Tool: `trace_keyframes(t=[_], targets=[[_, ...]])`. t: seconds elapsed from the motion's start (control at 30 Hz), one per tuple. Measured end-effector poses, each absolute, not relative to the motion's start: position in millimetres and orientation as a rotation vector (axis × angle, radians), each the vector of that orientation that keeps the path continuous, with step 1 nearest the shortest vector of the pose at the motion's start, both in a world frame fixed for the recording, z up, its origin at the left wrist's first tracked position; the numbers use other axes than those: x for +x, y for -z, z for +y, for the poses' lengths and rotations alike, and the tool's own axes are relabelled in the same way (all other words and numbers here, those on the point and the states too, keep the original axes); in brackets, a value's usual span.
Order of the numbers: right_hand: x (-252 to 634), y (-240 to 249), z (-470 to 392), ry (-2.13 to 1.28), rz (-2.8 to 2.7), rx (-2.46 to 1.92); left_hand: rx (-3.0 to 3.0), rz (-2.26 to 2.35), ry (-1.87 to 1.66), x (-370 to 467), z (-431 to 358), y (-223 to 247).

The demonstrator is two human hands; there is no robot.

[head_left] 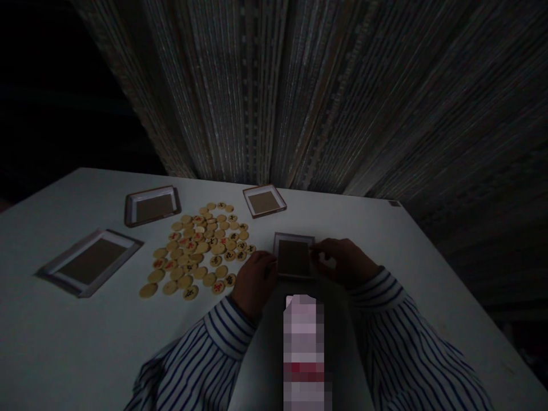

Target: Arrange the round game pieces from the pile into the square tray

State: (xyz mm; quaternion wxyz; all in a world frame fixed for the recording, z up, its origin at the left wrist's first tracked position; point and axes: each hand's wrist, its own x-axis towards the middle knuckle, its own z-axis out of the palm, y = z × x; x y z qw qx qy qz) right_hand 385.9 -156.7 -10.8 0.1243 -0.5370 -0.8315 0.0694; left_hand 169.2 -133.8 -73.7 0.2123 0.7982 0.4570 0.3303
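Shallow box (293,258), between left hand (256,282), right hand (346,262)

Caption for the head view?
Left hand and right hand at either side of a box, discs and three more boxes on the white table.

Pixelated pinkish object (303,348), bottom cut off

Possibly a home, with string-like curtain (274,91) behind white table (342,217).
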Motion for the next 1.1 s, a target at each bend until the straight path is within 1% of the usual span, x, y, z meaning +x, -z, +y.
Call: trace_keyframes(t=[0.2, 0.43, 0.67, 1.1], targets=[[380, 11, -153, -0.250, -2.591, -1.621, 2.210, 1.271, -0.900, 169, -134, 76], [372, 7, -152, -0.340, -2.683, -1.746, 2.189, 1.268, -0.890, 171, -133, 77], [372, 6, -150, -0.383, -2.733, -1.781, 2.182, 1.261, -0.859, 170, -132, 79], [362, 1, -142, -0.370, -2.851, -1.899, 2.159, 1.246, -0.897, 170, -131, 78]])
